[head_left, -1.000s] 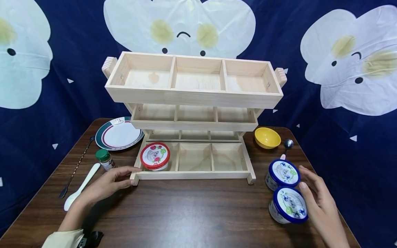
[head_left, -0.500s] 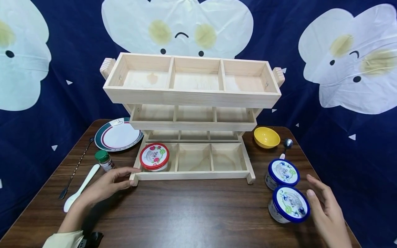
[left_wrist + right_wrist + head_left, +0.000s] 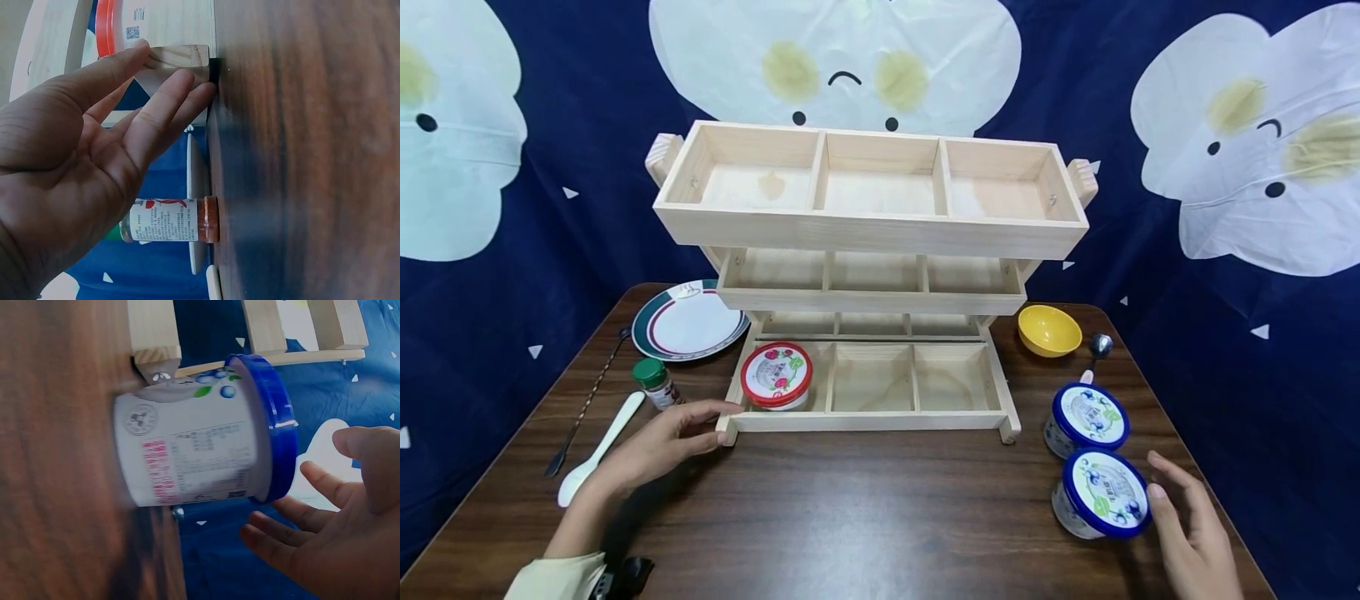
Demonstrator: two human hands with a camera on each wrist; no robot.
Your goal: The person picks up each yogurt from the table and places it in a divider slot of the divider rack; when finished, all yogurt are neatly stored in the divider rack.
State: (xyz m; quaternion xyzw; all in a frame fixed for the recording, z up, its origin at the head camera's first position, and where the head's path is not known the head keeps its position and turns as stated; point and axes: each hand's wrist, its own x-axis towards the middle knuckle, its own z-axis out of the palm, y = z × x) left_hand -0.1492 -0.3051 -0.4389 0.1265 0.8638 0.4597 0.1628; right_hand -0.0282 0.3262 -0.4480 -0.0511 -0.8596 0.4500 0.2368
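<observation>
Resting near the worktop's [image 3: 865,508] front right corner, the right hand [image 3: 1195,542] has its fingers [image 3: 294,515] spread and holds nothing, just beside the nearer blue-lidded tub [image 3: 1103,494]. A second blue-lidded tub [image 3: 1086,419] stands close behind it. Toward the front left, the left hand [image 3: 655,446] lies with straight fingers [image 3: 159,106] touching the wooden rack's [image 3: 872,250] front left corner, apparently steadying it. The red-lidded tub [image 3: 777,377] sits in the rack's lowest left compartment.

A: The two tubs, what colours?
B: The near tub [image 3: 1101,494] and the far tub [image 3: 1086,419] have blue-rimmed white lids; the racked tub [image 3: 776,376] has red.
A: And the rack [image 3: 871,233]?
B: Pale wood on a dark brown table [image 3: 865,517]
</observation>
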